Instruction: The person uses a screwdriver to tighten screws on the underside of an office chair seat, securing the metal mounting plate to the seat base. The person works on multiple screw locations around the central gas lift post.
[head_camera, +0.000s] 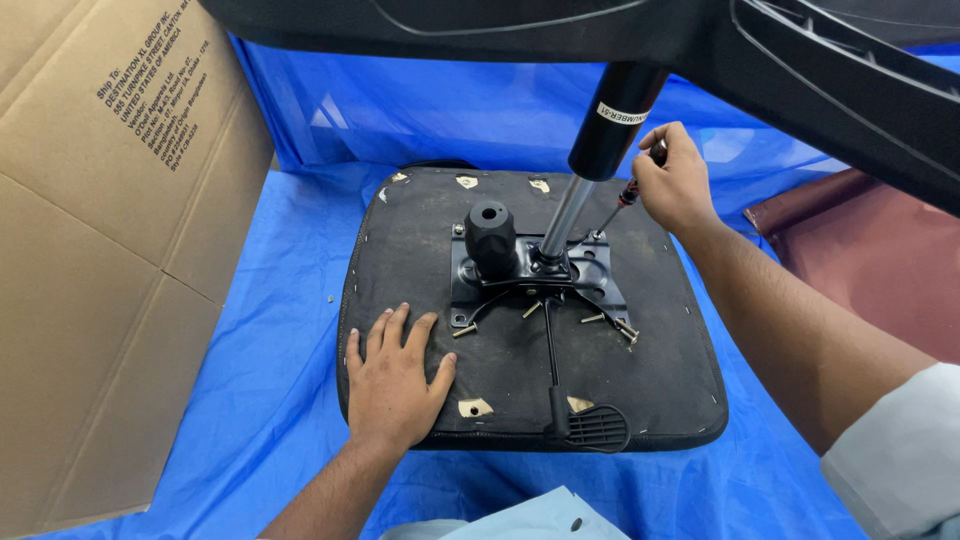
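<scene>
The right hand (672, 178) is wrapping its fingers tight around a screwdriver (628, 193) with a dark red handle, and is pointing the thin metal tip down and away from the grip at the far corner of the black metal plate (590, 268), to reach a screw. The left hand (392, 376) is pressing flat and open, holding nothing, keeping the upside-down seat cushion (420, 240) steady. Loose shiny screws (592, 319) are lying below the plate. A smooth gas cylinder (575, 200) is standing up beside the grip. The cushion is looking rough and dusty.

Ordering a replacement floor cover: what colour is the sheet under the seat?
Blue, a plain plastic sheet beneath the upturned black seat, clearest in the head view.
</scene>
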